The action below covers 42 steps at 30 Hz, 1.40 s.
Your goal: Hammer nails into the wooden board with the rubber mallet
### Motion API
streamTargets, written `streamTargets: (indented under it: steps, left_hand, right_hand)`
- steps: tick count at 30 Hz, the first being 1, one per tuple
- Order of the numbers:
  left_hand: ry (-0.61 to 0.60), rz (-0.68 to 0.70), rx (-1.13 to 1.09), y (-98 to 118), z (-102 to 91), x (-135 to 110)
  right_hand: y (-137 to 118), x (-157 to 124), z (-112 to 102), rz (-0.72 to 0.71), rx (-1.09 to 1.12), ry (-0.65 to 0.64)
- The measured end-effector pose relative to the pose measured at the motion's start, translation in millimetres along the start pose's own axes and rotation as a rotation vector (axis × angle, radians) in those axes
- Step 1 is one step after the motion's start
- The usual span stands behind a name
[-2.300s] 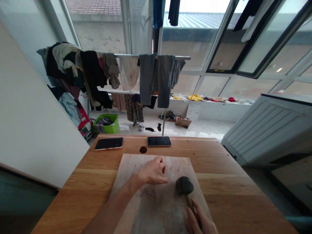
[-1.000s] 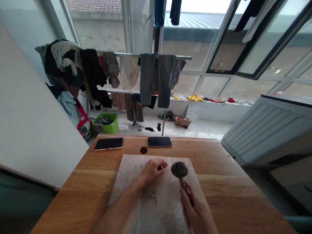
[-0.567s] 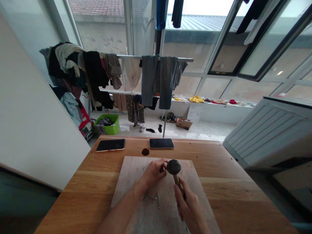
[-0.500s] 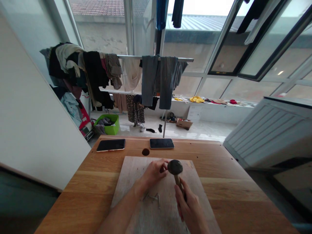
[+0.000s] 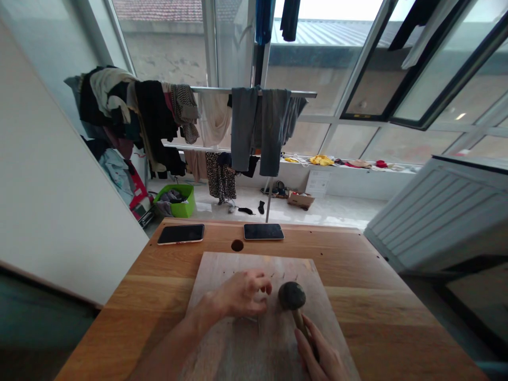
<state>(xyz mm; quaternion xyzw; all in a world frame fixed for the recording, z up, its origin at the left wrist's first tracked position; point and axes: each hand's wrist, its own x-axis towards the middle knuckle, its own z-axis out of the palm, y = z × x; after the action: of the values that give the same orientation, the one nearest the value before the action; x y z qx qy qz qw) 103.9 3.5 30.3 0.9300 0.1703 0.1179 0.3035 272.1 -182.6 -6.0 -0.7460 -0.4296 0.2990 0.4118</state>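
A pale wooden board point(image 5: 214, 270) lies on the wooden table point(image 5: 159, 275). My left hand point(image 5: 243, 293) rests on the board's middle with its fingers curled together in a pinch over some loose nails point(image 5: 249, 318); what it pinches is hidden. My right hand point(image 5: 322, 361) is wrapped round the wooden handle of a hammer point(image 5: 292, 296). The hammer's dark round head hovers just right of the left fingertips. A few small nails point(image 5: 282, 275) stand in the board beyond the hands.
Two dark phones point(image 5: 180, 234) point(image 5: 263, 231) lie at the table's far edge, with a round hole point(image 5: 237, 245) between them. Beyond stand a clothes rack point(image 5: 254, 121), a green basket point(image 5: 177, 200) and a white radiator point(image 5: 436, 211).
Both hands have drawn back toward me from the board's far part. The hammer head has dropped lower and to the right, and my left hand now sits over the loose nails.
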Motion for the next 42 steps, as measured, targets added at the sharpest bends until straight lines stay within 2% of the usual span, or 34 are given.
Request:
streamTargets:
  steps: [2,5,8,13,17,21,24,26,30,33,36,39,42]
  left_hand:
    - [-0.106,0.084,0.119,11.7,-4.5,-15.8]
    - [-0.187,0.179,0.345,27.6,-3.6,-30.5]
    - [-0.177,0.258,0.523,39.8,1.4,-32.1]
    - [-0.118,0.314,0.641,48.5,8.3,-22.0]
    - [-0.144,0.319,0.51,36.4,6.3,-12.2]
    - [-0.082,0.171,0.186,16.8,-9.2,-3.6]
    - [-0.038,0.09,0.147,16.2,-17.5,-0.1]
    - [-0.075,0.094,0.249,24.5,-12.5,1.7]
    - [-0.188,0.121,0.477,44.0,18.3,6.2]
    - [-0.193,0.118,0.48,44.6,30.5,10.0]
    - [-0.122,0.024,0.237,26.0,18.2,14.9]
    - [0.138,-0.138,-0.148,-5.0,0.8,19.4]
    - [0.38,-0.255,-0.426,-32.7,-0.6,19.7]
  right_hand:
    - [1.8,0.2,-0.8,0.011,0.017,-0.001]
    - [3.4,0.6,1.2,0.05,0.033,-0.037]
    - [4.6,0.4,2.3,0.057,0.035,-0.038]
    - [3.6,2.1,0.0,0.025,0.0,-0.027]
    - [3.6,2.2,3.1,0.032,0.023,-0.009]
    - [4.1,-1.0,9.5,0.045,0.046,0.023]
    - [2.3,-2.7,9.8,0.094,0.059,0.036]
    - [0.9,-2.2,7.0,0.086,0.055,0.02]
    - [-0.2,1.1,0.8,0.065,0.04,-0.041]
    - [-0.8,1.6,0.3,0.08,0.016,-0.027]
    - [-1.4,-0.1,3.1,0.067,-0.01,0.018]
    - [-0.7,-1.8,6.7,0.107,0.019,0.034]
    - [1.7,-2.2,9.4,0.096,0.048,0.006]
